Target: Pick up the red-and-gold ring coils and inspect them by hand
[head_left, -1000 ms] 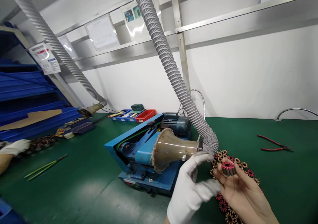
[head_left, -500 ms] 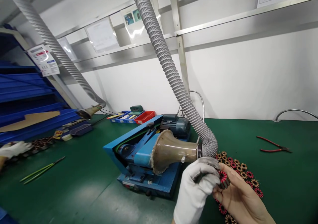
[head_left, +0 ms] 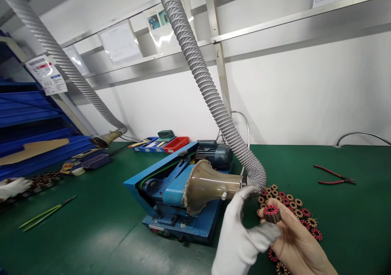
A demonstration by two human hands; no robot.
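My right hand (head_left: 295, 236), bare, pinches a small slotted motor core (head_left: 271, 214) with a red toothed end face and dark grey sides. The red end tilts upward. In a white glove, my left hand (head_left: 241, 230) is just left of the core, its thumb and fingers spread apart. The glove's thumb tip lies close under the core; whether it touches cannot be made out. Beneath and behind my right hand lie several similar cores (head_left: 297, 203), some red and some tan, standing in a cluster on the green table (head_left: 351, 226).
A blue belt machine (head_left: 177, 193) with a brownish funnel hood (head_left: 210, 185) and grey hose (head_left: 201, 71) stands left of my hands. Red-handled pliers (head_left: 334, 175) lie right. Green tweezers (head_left: 47, 212) and another person's gloved hand (head_left: 14, 188) are far left.
My left hand has opened and drawn its fingers off the core, which stays in my right hand. The core's red face has tipped upward. The view has shifted slightly.
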